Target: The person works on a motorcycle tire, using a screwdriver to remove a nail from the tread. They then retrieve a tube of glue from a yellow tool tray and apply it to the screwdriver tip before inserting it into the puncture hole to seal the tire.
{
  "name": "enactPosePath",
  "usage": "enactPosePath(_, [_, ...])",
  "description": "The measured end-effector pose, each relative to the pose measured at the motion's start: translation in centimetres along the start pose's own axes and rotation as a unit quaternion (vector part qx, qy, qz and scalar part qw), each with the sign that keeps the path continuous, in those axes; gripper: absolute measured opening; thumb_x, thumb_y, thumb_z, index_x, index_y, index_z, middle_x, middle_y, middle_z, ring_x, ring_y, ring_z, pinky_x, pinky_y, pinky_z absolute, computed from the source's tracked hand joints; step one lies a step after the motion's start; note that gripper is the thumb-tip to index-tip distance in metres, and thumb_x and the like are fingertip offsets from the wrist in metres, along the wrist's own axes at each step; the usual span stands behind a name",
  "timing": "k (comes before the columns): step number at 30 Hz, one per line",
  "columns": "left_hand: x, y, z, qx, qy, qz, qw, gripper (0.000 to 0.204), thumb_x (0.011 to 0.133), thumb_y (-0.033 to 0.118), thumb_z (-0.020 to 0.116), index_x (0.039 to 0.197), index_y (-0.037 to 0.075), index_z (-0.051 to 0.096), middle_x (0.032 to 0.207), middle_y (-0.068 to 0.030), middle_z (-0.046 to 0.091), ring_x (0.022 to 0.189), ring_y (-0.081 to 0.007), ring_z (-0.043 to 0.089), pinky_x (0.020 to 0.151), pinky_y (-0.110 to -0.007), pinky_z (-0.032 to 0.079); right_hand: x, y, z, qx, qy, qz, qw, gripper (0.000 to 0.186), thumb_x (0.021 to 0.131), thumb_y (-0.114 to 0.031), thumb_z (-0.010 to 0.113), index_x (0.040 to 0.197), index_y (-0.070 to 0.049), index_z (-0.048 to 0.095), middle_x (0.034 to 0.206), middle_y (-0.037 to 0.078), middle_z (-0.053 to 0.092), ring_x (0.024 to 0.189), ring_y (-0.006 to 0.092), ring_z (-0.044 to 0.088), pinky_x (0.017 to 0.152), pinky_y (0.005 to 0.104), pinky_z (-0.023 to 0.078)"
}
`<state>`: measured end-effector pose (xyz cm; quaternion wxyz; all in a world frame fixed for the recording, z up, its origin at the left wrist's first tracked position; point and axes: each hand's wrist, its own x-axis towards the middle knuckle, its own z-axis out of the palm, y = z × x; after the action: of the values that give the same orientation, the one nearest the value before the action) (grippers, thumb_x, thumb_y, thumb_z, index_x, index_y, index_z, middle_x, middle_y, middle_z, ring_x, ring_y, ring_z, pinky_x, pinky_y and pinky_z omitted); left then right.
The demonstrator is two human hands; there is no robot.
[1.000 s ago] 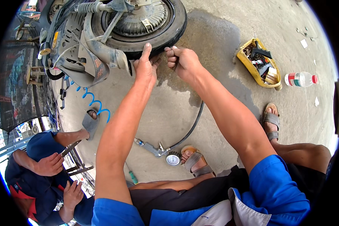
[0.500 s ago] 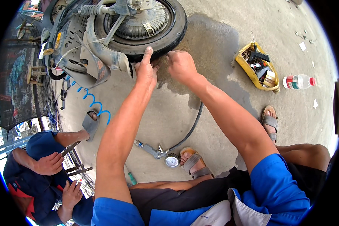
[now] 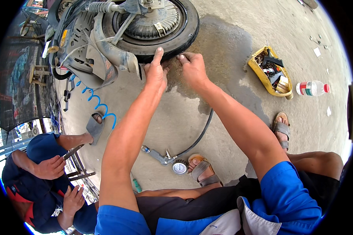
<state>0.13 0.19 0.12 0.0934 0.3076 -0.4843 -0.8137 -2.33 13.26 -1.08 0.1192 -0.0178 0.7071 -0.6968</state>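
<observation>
A worn black rubber tire (image 3: 187, 34) on a grey-hubbed wheel (image 3: 159, 21) is at the top of your view, on a dusty grey scooter (image 3: 75, 55) apparently lying on its side, which leaves the wheel's face toward you. Your left hand (image 3: 155, 73) is at the tire's near edge, thumb raised against it, perhaps to steady it; its other fingers are partly hidden, so their grip cannot be told. Your right hand (image 3: 193, 69) is just beside, thumb and forefinger drawn together (whether on anything, you cannot tell from here). A black rubber hose (image 3: 202, 133) runs from under your right forearm to a metal inflator gun (image 3: 157, 155) with a round dial gauge (image 3: 180, 167), lying near your foot, likely for easy reach. Rightward sits a yellow plastic tray (image 3: 258, 74) of small parts.
</observation>
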Motion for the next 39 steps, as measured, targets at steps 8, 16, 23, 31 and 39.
enactPosePath(8, [-0.7,0.5,0.3,0.003,-0.015,-0.005,1.0,0.054,0.092,0.033,0.074,0.131,0.003,0.053,0.121,-0.014,0.061,0.109,-0.0316,0.059,0.092,-0.046,0.048,0.7,-0.9,-1.3,0.54,-0.074,0.324,0.773,0.015,0.104,-0.01,0.047,0.103,0.0,0.058,0.074,-0.001,0.051,0.063,0.011,0.041,0.06,0.0274,0.039])
enactPosePath(16, [-0.2,0.2,0.0,0.004,0.003,-0.007,1.0,0.057,0.09,0.034,0.075,0.133,0.004,0.051,0.127,-0.0143,0.057,0.115,-0.0328,0.055,0.097,-0.049,0.045,0.6,1.0,-1.3,0.43,-0.095,0.23,0.868,0.016,0.102,-0.009,0.05,0.102,0.001,0.062,0.077,0.0,0.056,0.066,0.0111,0.045,0.061,0.0283,0.04])
enactPosePath(23, [-0.2,0.2,-0.1,0.007,-0.004,-0.006,1.0,0.061,0.089,0.035,0.077,0.134,0.003,0.05,0.126,-0.0141,0.057,0.117,-0.0333,0.053,0.1,-0.05,0.043,0.5,2.0,-1.1,0.413,-0.092,0.23,0.876,0.015,0.101,-0.007,0.05,0.102,0.001,0.062,0.077,-0.001,0.056,0.067,0.0114,0.046,0.062,0.0281,0.04])
enactPosePath(31, [-0.2,0.2,-0.1,0.007,0.001,-0.012,1.0,0.062,0.09,0.036,0.076,0.134,0.002,0.05,0.126,-0.0137,0.057,0.118,-0.0335,0.053,0.1,-0.051,0.043,1.1,1.1,-2.0,0.519,-0.142,0.294,0.79,0.016,0.103,-0.014,0.046,0.1,-0.004,0.057,0.073,-0.003,0.05,0.065,0.0116,0.041,0.063,0.0289,0.039])
enactPosePath(39, [0.1,0.1,-0.4,0.002,-0.003,-0.006,1.0,0.059,0.089,0.034,0.076,0.133,0.003,0.052,0.126,-0.0131,0.058,0.113,-0.0321,0.055,0.096,-0.049,0.044,0.2,-0.3,-1.0,0.236,-0.061,0.175,0.954,0.021,0.102,-0.019,0.055,0.1,-0.001,0.064,0.073,-0.002,0.05,0.062,0.0131,0.042,0.057,0.0284,0.037])
